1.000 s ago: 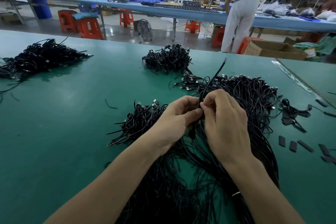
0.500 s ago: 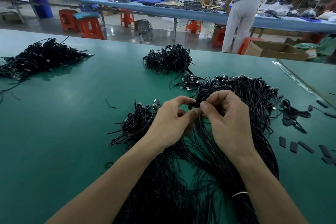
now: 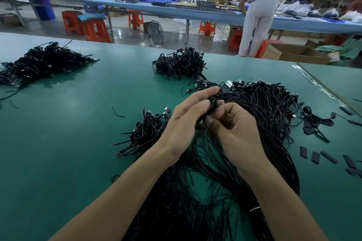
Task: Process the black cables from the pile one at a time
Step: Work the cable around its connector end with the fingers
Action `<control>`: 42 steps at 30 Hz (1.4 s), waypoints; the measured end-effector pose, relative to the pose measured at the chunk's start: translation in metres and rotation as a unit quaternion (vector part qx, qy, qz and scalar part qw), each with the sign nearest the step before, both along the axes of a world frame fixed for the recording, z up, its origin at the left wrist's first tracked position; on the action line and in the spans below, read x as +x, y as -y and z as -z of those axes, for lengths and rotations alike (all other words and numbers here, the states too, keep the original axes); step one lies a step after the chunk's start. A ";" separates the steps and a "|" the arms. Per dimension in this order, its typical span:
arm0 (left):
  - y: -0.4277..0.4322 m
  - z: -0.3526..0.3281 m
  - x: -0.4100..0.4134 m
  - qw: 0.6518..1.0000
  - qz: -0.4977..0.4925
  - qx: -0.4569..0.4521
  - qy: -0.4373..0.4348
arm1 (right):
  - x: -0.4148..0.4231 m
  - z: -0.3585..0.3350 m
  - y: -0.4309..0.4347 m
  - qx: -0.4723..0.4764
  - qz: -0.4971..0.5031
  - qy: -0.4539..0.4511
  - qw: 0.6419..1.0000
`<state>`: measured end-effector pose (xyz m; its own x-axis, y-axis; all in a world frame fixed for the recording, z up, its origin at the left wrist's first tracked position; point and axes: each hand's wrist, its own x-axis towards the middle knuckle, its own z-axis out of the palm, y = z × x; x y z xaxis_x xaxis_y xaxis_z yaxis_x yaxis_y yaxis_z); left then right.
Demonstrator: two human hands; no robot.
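1. While both bare hands hang above the middle of the green table mat point(image 3: 78, 123), they share 1 thin black cable point(image 3: 212, 104), wound into a small tight coil.
2. The left hand point(image 3: 186, 117) holds the coil from the left, its fingers long and only slightly bent, with the forefinger reaching up toward the plug.
3. The right hand point(image 3: 235, 131) grips the coil from the right, its fingers curled in and its thumb against the strands.
4. The silver USB plug point(image 3: 228, 84) of the cable sticks out of the top of the coil. Its long axis tilts up and away from the person, leaning a little right, with the metal end outermost.
5. Directly beneath the hands lies the large loose pile of long black cables point(image 3: 264, 107), its strands running from near the person toward the far right.
6. Just left of the left hand sits a small heap of coiled black cables point(image 3: 148, 129). Farther off lie 2 more, a far-centre heap point(image 3: 180, 62) and a far-left heap point(image 3: 39, 62).
7. Short flat black sleeves point(image 3: 315, 157) lie scattered on the right of the mat.
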<state>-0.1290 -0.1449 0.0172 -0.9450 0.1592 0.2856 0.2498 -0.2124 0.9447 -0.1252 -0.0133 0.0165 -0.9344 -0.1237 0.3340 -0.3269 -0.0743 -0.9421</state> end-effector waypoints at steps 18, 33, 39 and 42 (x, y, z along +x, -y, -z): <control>0.003 0.008 0.001 0.984 -0.076 -0.143 -0.077 | -0.009 0.008 -0.007 0.025 0.199 0.027 0.979; -0.005 0.007 0.005 0.976 -0.082 -0.202 -0.023 | -0.009 0.006 -0.007 0.037 0.221 0.001 0.975; -0.007 0.009 0.002 0.976 -0.066 -0.209 -0.015 | -0.005 -0.002 -0.005 0.044 0.166 -0.049 0.984; -0.006 0.007 0.004 0.983 -0.058 -0.176 -0.012 | -0.005 0.000 -0.006 0.055 0.136 -0.041 0.988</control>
